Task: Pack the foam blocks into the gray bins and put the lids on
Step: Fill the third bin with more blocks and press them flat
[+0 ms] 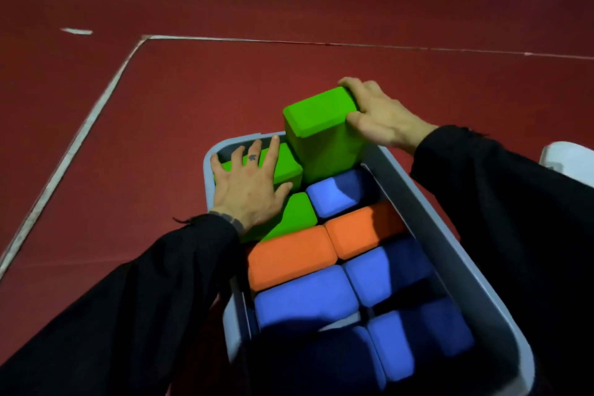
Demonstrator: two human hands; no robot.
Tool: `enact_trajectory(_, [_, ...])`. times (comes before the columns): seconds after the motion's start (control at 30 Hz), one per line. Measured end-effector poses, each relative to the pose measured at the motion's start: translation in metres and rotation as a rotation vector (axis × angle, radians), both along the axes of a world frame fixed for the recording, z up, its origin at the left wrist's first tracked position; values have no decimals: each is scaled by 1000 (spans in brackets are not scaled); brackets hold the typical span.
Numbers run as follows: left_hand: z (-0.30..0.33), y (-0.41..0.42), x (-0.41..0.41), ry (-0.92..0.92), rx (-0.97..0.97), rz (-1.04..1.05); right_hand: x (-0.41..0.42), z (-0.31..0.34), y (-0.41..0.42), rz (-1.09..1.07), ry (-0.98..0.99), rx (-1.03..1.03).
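A gray bin (456, 254) sits on the red floor, packed with foam blocks: several blue ones (305, 302), two orange ones (289, 255) and green ones. A tall green block (321, 132) stands upright at the bin's far right corner, sticking well above the rim. My right hand (379, 116) grips its top right edge, fingers curled over it. My left hand (250, 183) presses flat, fingers spread, on a lower green block (287, 165) at the far left corner. Another green block (297, 219) lies just nearer. No lid is in view.
Red floor (193, 100) with white painted lines (96, 112) surrounds the bin. A white object (569, 159) shows at the right edge, partly hidden behind my right sleeve. A dark strip runs along the top right corner.
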State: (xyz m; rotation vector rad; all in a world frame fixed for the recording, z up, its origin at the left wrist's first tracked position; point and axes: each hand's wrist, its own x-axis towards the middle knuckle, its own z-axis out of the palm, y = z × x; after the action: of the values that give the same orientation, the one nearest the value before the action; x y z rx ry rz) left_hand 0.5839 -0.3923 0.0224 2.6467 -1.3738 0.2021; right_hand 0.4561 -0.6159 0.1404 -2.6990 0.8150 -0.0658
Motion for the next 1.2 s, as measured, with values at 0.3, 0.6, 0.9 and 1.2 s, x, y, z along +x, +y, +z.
enact_trajectory(0.3, [-3,6,2,-43,-128,-30,-37,-17,5,61,75,-401])
enact_trajectory(0.6, [-5,4,-11,31,-96,26,-12,-21,16,-20,26,-160])
enact_trajectory(0.9, [-2,0,7,53,-94,73,-5,-27,4,-157,-205,49])
enact_trajectory(1.2, [-7,5,9,-1,-95,-70,12,-5,10,-84,329,-227])
